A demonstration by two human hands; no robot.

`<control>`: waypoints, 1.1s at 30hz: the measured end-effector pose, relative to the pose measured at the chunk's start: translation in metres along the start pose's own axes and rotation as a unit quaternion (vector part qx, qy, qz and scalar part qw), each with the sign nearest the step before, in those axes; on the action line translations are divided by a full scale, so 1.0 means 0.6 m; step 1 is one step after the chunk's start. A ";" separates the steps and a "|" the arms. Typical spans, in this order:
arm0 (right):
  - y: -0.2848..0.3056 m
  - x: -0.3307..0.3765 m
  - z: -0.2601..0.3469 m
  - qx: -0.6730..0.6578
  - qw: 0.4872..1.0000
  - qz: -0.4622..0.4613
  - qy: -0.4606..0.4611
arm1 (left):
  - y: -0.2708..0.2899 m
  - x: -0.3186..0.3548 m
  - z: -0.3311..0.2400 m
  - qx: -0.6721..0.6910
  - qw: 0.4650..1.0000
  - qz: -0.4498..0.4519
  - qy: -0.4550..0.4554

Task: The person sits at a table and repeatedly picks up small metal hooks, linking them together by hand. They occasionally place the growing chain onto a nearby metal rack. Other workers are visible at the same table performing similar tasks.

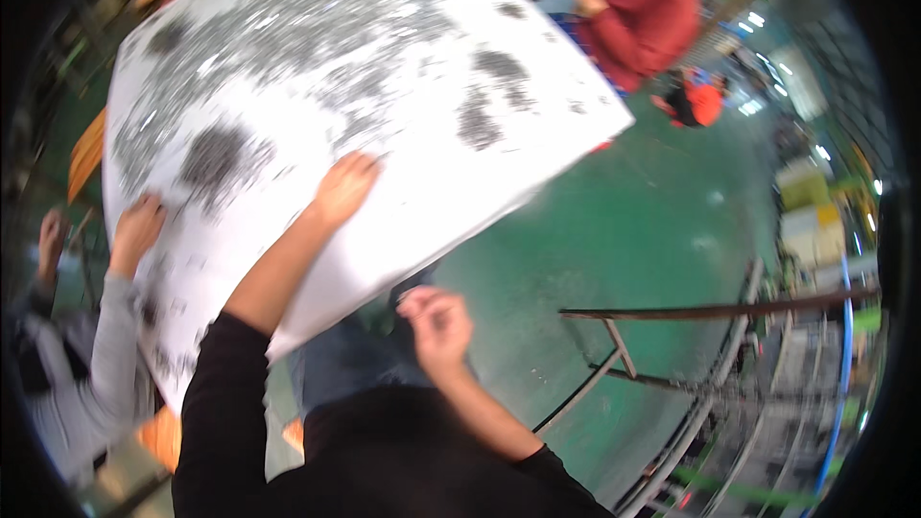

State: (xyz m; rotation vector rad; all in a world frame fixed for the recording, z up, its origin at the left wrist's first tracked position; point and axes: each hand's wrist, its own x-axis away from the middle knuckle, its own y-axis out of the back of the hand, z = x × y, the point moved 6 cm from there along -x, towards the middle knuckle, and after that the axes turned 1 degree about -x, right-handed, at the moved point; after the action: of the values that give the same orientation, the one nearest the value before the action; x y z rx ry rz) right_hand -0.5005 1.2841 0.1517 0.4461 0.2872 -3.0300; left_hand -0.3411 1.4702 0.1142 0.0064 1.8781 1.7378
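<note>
A white-topped table (pixel 422 206) carries a wide scatter of small dark pieces (pixel 317 19), too blurred to name. My left hand (pixel 345 190) rests on the white surface at the near edge of the scatter, its fingers curled down; whatever is under them is hidden. Beyond the table's near edge, in front of my body, my right hand (pixel 439 326) is raised with its fingers bent together. A dark spot shows by its fingertips, but I cannot make out what it is. A denser heap of the dark pieces (pixel 215 155) lies left of my left hand.
At the left, a person in a grey sleeve (pixel 113 355) has a hand on the table. Across it, a person in red (pixel 643 24) works at the far right corner. Green floor (pixel 633 221) spreads to the right, with a metal frame (pixel 614 345) and railings.
</note>
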 end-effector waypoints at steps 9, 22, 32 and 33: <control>0.012 -0.001 0.013 0.043 0.999 -0.005 0.007 | 0.085 0.039 -0.015 0.328 0.897 -0.067 0.288; -0.015 -0.002 0.042 0.061 0.996 0.021 0.062 | 0.192 0.151 -0.154 0.633 0.675 -0.005 0.379; -0.025 0.005 0.036 0.071 0.996 0.031 0.039 | 0.203 0.167 -0.158 0.651 0.661 -0.018 0.374; -0.027 0.004 0.036 0.066 0.997 0.034 0.037 | 0.203 0.168 -0.157 0.653 0.662 -0.010 0.369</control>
State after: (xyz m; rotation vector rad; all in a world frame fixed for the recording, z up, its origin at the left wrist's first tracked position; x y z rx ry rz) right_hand -0.5102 1.2956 0.1740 0.5669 0.0737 -2.9807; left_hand -0.5088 1.4408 0.1845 -0.1891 3.2633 -0.0992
